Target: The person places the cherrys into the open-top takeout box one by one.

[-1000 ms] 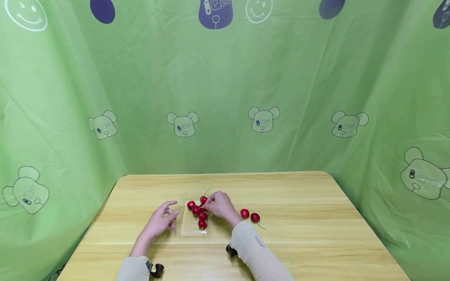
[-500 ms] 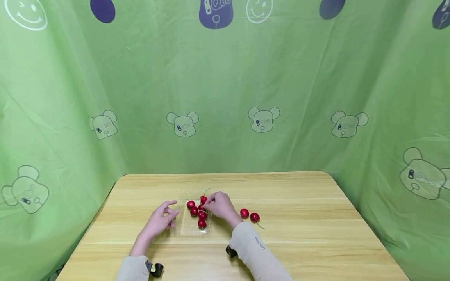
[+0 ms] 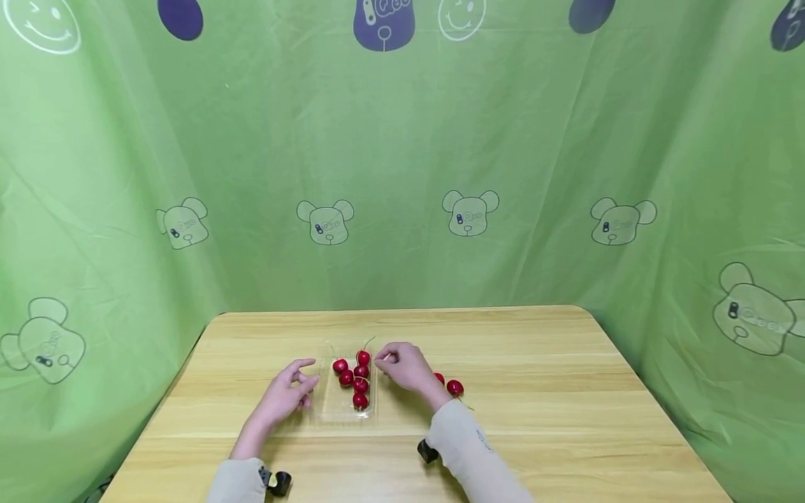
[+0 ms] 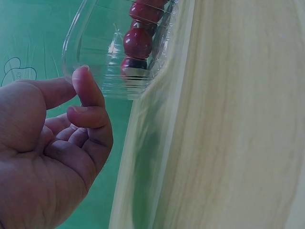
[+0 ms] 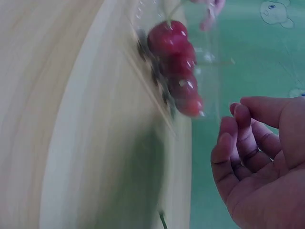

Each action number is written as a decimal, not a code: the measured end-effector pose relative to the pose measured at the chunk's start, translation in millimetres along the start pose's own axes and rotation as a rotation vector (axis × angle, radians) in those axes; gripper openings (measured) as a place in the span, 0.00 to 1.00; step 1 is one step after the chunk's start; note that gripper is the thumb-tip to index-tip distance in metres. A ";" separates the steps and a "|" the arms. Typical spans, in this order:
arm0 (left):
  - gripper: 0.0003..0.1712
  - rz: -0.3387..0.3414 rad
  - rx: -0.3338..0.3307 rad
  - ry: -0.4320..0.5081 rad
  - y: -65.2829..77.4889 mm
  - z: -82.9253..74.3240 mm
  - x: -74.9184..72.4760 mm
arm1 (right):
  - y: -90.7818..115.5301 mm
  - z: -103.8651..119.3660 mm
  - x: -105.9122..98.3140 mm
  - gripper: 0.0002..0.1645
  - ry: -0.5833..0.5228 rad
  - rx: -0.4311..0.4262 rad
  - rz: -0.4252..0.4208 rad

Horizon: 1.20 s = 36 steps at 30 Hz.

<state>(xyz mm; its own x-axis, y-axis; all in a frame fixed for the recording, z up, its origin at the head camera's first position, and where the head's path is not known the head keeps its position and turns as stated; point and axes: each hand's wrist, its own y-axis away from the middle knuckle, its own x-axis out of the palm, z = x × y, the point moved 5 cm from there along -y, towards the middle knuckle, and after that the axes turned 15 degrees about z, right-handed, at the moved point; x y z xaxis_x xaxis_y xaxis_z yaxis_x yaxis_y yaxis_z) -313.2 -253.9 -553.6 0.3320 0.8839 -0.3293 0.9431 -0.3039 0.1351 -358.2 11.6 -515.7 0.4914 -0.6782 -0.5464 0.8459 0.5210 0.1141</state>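
A clear plastic container (image 3: 339,406) holds several red cherries (image 3: 360,401), most of them in a row along its right side. Thin stems rise from some. My left hand (image 3: 284,392) is at the container's left edge, thumb and index finger apart in the head view; in the left wrist view its fingertips (image 4: 82,70) overlap the rim. Just right of the container hovers my right hand (image 3: 405,365), fingers loosely bent with nothing between them. In the right wrist view its thumb and index tips lie close together beside the clear wall.
Two loose cherries lie on the wooden table (image 3: 566,419) right of the container: one (image 3: 455,388) in full view with its stem, the other (image 3: 439,378) partly behind my right wrist. A green printed curtain (image 3: 390,279) surrounds the table at the back and sides.
My right hand has let go of a cherry in the container's right row and drawn back to the right. The cherries inside have shifted slightly; my left hand has stayed in place.
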 end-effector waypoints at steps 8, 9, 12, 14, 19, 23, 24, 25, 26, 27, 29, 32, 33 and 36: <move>0.31 -0.007 -0.006 -0.005 0.4 -1.7 0.1 | 35.5 -21.3 -38.4 0.08 -0.026 0.012 -0.058; 0.31 -0.009 -0.008 -0.002 0.2 -1.7 -0.1 | 40.0 -24.7 -43.0 0.08 -0.031 0.016 -0.064; 0.32 -0.016 -0.005 -0.004 0.1 -1.6 -0.5 | 53.9 -34.8 -56.3 0.07 -0.018 0.034 -0.083; 0.32 -0.021 -0.006 -0.005 0.2 -1.5 -0.6 | 63.0 -40.9 -64.6 0.06 0.011 0.047 -0.099; 0.32 -0.020 -0.005 -0.005 0.5 -1.7 -0.3 | 86.6 -56.0 -81.3 0.06 0.053 0.092 -0.130; 0.32 -0.012 0.003 -0.001 1.1 -2.8 0.4 | 102.7 -67.9 -89.7 0.07 0.075 0.129 -0.137; 0.32 -0.010 0.005 0.003 1.2 -3.5 0.5 | 106.0 -70.6 -91.1 0.06 0.080 0.136 -0.139; 0.32 -0.008 0.008 -0.001 1.2 -3.3 0.9 | 108.9 -73.8 -92.0 0.06 0.084 0.142 -0.138; 0.32 -0.008 0.008 0.001 1.4 -3.4 1.0 | 111.7 -77.0 -92.7 0.06 0.085 0.147 -0.138; 0.32 -0.008 0.009 -0.001 1.5 -3.5 0.9 | 114.2 -79.9 -93.2 0.06 0.085 0.151 -0.137; 0.32 -0.007 0.009 -0.004 1.2 -3.3 0.7 | 118.1 -86.0 -93.2 0.06 0.067 0.165 -0.135; 0.32 -0.004 0.004 -0.001 0.9 -3.4 0.1 | 122.0 -93.8 -91.4 0.06 0.024 0.189 -0.122; 0.32 -0.002 0.004 0.000 0.7 -3.6 0.1 | 122.9 -95.9 -90.5 0.06 0.013 0.197 -0.116; 0.32 -0.002 0.003 0.007 1.0 -4.1 0.4 | 125.0 -100.4 -87.6 0.06 0.002 0.211 -0.095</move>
<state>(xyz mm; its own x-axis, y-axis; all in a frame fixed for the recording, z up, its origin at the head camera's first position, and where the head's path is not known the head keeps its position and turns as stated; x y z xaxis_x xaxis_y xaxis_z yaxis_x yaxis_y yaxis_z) -312.2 -252.5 -549.8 0.3300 0.8869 -0.3232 0.9438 -0.3031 0.1319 -316.4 188.2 -536.8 0.4072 -0.7181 -0.5644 0.9131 0.3344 0.2333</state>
